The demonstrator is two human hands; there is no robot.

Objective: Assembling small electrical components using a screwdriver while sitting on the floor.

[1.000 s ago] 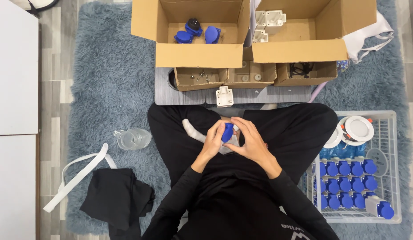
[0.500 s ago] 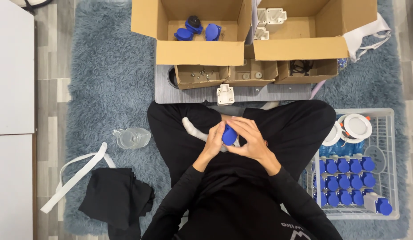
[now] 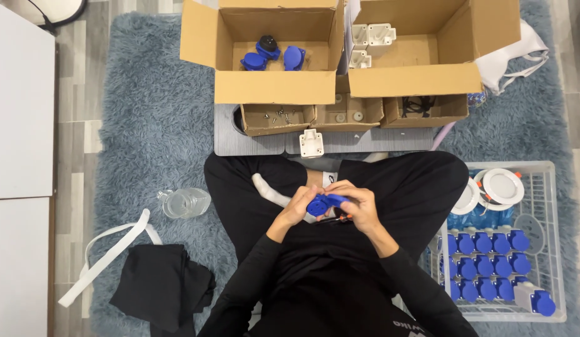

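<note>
Two hands [image 3: 330,209] above shaggy blue rug [image 3: 146,125]

Bright, even indoor light, soft shadows, sharp focus throughout.

Your white wire basket [image 3: 555,237] sits right of your lap, clear plastic bottle [image 3: 185,202] left, open cardboard boxes [image 3: 274,93] ahead.

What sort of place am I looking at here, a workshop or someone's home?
Probably a home floor used as an assembly spot: a shaggy blue-grey rug over wood-look flooring, open cardboard boxes of parts, and a white wire basket filled with blue capped pieces.
</note>
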